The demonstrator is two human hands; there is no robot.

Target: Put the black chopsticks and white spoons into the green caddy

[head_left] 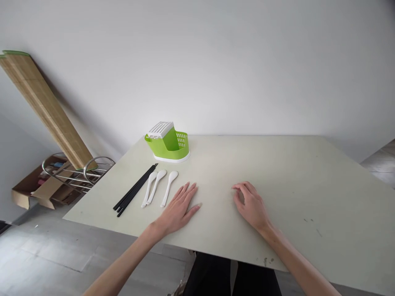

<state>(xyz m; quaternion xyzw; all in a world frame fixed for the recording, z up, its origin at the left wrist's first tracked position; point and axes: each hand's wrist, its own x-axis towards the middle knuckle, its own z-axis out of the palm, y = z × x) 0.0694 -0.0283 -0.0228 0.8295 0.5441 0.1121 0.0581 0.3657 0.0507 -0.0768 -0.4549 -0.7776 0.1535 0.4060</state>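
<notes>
Resting both hands on the table [277, 164], we hold nothing. Our left hand [179, 209] lies flat, palm down, fingers loosely spread, just beside the nearest of three white spoons [169, 188]. Our right hand [250, 205] sits well apart from the cutlery, fingers curled and lightly together, tips touching the tabletop. Left of the spoons lie black chopsticks [135, 190], side by side and pointing toward the green caddy [168, 142] near the far edge. We judge this a pause before any grasp; a pick-up from here would call for a short leftward reach and a pinch on a thin handle lying flat. The chopsticks end close to the left front edge, whereas the surface to the right offers open room.
</notes>
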